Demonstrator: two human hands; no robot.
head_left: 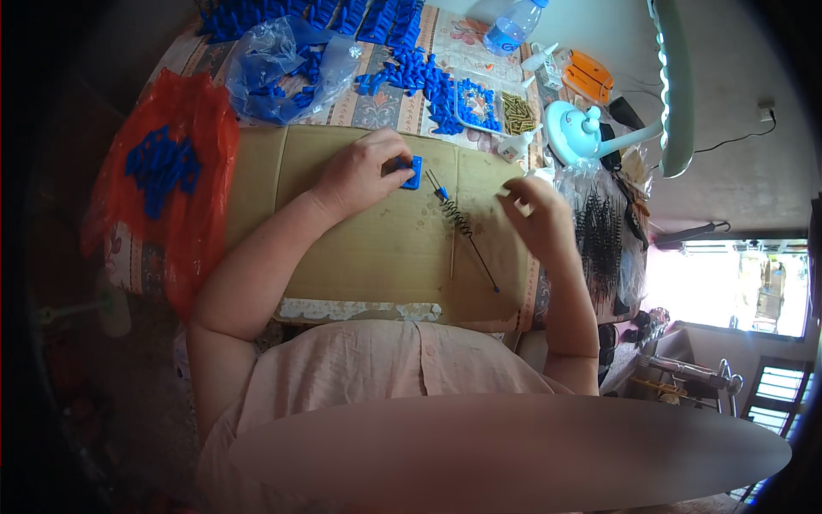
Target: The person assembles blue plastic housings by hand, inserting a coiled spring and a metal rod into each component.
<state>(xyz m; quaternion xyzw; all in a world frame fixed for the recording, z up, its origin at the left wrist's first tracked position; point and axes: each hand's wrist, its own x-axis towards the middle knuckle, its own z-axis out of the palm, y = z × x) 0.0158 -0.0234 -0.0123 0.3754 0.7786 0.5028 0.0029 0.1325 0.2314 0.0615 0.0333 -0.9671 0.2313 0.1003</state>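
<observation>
My left hand (364, 176) reaches over the cardboard and pinches a small blue plastic piece (413, 174) between thumb and fingers. To the right of that piece lies a thin black rod with a coiled spring (456, 218), a blue fitting near its upper end and a small blue tip at its lower end. My right hand (541, 218) hovers at the right side of the cardboard. Its thumb and fingers curl toward each other; whatever may be between the fingertips is too small to make out.
Cardboard (360, 257) covers the near table. Loose blue pieces (415, 73), a clear bag (282, 64) and a red bag (193, 231) lie around it. At right stand a tray of small blue parts (477, 104), brass-coloured screws (518, 113), a lamp (575, 128) and bagged black springs (598, 236).
</observation>
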